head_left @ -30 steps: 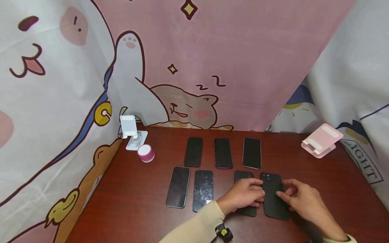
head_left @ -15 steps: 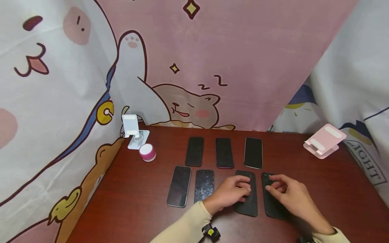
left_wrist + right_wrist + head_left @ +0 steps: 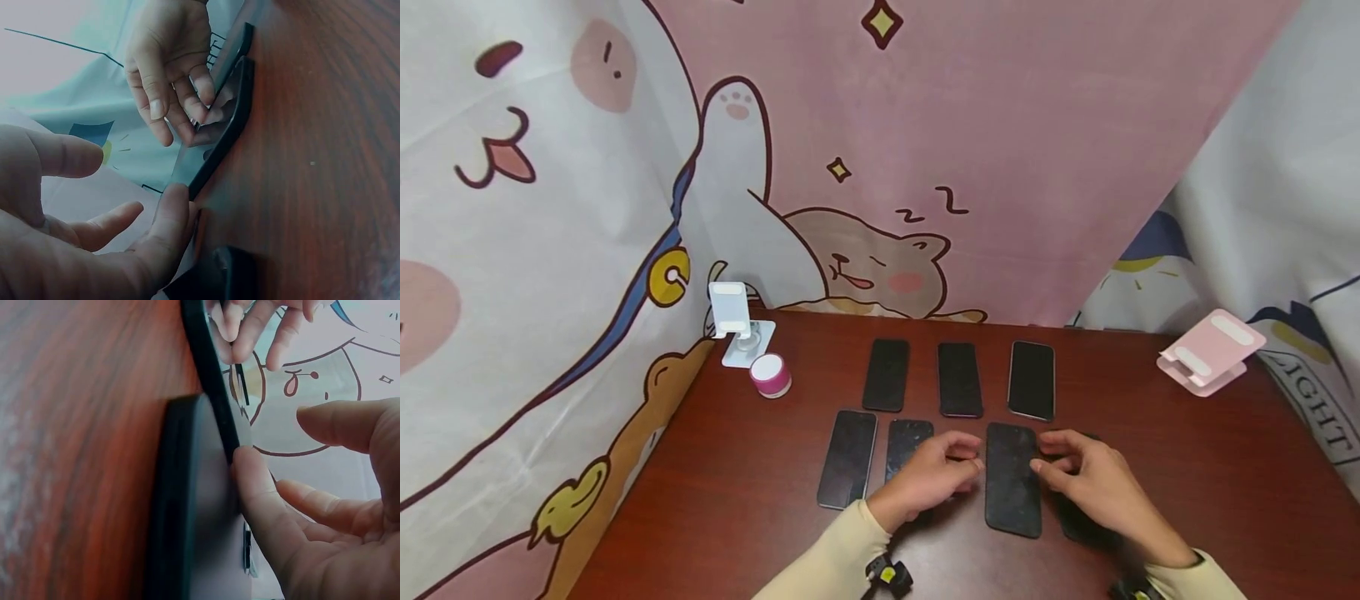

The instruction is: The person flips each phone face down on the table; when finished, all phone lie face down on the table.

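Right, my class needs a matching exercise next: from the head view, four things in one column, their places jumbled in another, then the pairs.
Things
1. Pink stand
2. White-topped cylinder
3. Second front-row phone from the left
4. Third front-row phone from the left

Places
A. In front of the white stand
B. Between the left grip and the right grip
C. Right side of the table
D. Partly hidden by the left grip

Pairs: 1-C, 2-A, 3-D, 4-B
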A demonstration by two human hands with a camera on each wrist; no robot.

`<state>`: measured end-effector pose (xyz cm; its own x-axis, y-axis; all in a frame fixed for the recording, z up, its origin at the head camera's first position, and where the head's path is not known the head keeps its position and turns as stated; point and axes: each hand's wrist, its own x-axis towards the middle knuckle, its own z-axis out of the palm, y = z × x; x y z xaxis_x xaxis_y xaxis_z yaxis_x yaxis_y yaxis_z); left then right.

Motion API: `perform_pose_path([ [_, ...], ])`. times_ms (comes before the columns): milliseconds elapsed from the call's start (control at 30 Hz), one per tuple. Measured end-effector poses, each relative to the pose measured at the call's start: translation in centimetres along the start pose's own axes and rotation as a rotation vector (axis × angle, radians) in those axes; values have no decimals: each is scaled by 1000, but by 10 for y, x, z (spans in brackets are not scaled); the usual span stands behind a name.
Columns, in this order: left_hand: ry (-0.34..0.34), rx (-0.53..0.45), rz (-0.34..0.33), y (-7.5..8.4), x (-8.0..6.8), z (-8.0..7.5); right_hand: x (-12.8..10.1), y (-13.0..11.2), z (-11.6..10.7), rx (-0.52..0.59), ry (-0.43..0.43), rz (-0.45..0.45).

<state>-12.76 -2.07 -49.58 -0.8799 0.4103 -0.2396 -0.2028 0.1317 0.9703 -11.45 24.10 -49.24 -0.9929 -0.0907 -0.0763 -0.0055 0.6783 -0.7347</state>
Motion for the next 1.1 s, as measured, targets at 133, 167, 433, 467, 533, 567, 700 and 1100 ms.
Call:
perform_pose_path([
  [133, -1, 9, -8, 2, 0, -1, 1, -3, 1, 53, -21, 6],
  [167, -1, 6, -9, 3, 1, -1, 2, -4, 1, 65, -27, 6],
  [433, -14, -50, -20, 7, 6, 4, 3, -14, 4, 131, -94, 30],
  [467, -17, -48, -18, 8, 7, 6, 1, -14, 4, 120, -92, 28],
  [533, -19, -49, -21, 9, 7, 8, -3, -15, 4, 96, -89, 23],
  [567, -20, -49, -24, 9, 7, 9, -5, -15, 5, 82, -88, 20],
  [700, -11, -64, -42, 10, 7, 11, -11, -16, 9, 49, -88, 5],
  [1100, 16, -169, -97, 5, 12, 6, -8, -16, 15, 52, -14, -43],
])
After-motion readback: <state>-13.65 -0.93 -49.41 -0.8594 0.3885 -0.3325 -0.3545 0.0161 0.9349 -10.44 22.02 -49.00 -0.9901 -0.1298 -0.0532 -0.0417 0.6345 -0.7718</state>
